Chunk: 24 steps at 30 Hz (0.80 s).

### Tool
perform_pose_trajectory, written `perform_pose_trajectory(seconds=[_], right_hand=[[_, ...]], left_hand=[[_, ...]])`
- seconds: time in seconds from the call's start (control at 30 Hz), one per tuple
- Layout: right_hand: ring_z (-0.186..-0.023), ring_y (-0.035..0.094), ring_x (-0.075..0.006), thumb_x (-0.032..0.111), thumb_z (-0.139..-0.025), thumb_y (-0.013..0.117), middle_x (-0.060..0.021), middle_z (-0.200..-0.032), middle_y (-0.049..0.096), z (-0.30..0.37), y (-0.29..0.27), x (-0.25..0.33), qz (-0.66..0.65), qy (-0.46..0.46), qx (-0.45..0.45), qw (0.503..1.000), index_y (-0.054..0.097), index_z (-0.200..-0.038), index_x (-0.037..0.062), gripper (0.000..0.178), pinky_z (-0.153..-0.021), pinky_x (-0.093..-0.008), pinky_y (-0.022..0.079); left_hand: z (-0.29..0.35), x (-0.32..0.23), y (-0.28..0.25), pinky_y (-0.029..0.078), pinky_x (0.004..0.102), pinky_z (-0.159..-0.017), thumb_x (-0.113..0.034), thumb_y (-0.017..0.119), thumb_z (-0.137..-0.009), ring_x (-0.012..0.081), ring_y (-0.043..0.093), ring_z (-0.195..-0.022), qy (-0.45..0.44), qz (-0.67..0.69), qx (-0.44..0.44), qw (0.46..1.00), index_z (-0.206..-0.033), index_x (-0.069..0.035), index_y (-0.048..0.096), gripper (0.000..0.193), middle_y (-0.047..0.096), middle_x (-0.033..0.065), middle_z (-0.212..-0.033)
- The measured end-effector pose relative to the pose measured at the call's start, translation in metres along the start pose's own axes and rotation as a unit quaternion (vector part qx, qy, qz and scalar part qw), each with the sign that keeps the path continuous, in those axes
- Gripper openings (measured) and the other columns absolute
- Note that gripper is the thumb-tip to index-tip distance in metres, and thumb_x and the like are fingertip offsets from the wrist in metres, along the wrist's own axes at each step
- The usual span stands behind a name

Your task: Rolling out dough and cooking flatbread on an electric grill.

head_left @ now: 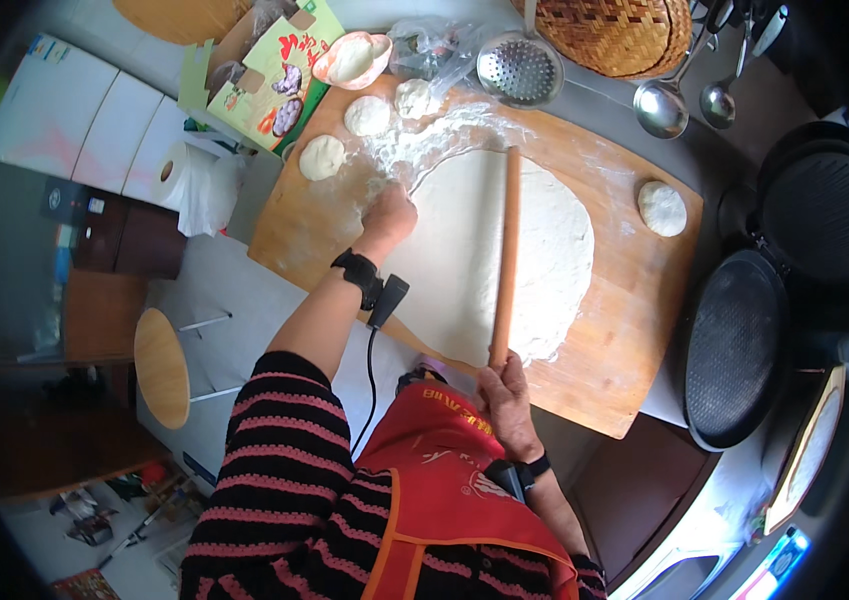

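Observation:
A large, thin sheet of dough [454, 255] lies on a wooden board [634, 310], its near edge reaching the board's front. Across the sheet rests a long wooden rolling pin [508, 250], pointing away from me. My right hand [508, 405] is closed round the pin's near end. At the sheet's left edge, beside scattered flour [424, 140], my left hand [390, 214] has its fingers curled closed; what they hold, if anything, is hidden. Beyond it sit three dough balls, among them one nearest the board's left edge [322, 157]. Another dough ball [662, 208] lies at the far right.
Behind the board are a pink bowl of flour [352, 60], a printed carton [279, 85], a metal skimmer [519, 68] and woven trays [614, 30]. Ladles [661, 108] hang or lie at far right. An open electric griddle [739, 345] stands right; a round stool [161, 368] is left.

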State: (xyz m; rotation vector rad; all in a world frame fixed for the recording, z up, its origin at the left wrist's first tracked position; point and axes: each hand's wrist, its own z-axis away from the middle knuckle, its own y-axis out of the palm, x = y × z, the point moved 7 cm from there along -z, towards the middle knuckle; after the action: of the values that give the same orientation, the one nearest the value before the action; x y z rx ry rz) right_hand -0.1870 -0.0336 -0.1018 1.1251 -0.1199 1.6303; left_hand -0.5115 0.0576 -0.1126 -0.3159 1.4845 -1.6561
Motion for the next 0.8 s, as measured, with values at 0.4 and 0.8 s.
perform_pose_trajectory(seconds=[0.4, 0.8], right_hand=[[-0.078, 0.063, -0.0183, 0.015, -0.093, 0.052, -0.0128, -0.095, 0.061, -0.03, 0.098, -0.064, -0.083, 0.111, -0.014, 0.99, 0.048, -0.113, -0.0037, 0.028, -0.066, -0.0283, 0.054], [-0.065, 0.059, -0.0149, 0.024, -0.095, 0.052, -0.0095, -0.084, 0.064, -0.036, 0.114, -0.091, -0.161, 0.096, -0.112, 0.976, 0.058, -0.103, -0.0042, 0.03, -0.064, -0.026, 0.05]], left_hand=[[-0.018, 0.001, 0.011, 0.048, 0.041, -0.074, -0.017, 0.057, -0.073, 0.037, 0.062, -0.085, 0.088, 0.069, 0.151, 0.982, -0.084, -0.002, 0.061, 0.019, 0.065, 0.0209, -0.083], [0.054, -0.079, -0.027, 0.049, 0.0277, -0.048, -0.005, 0.052, -0.086, 0.0159, 0.058, -0.056, 0.166, 0.25, 0.288, 0.91, -0.088, -0.002, 0.052, 0.004, 0.059, 0.0083, -0.072]])
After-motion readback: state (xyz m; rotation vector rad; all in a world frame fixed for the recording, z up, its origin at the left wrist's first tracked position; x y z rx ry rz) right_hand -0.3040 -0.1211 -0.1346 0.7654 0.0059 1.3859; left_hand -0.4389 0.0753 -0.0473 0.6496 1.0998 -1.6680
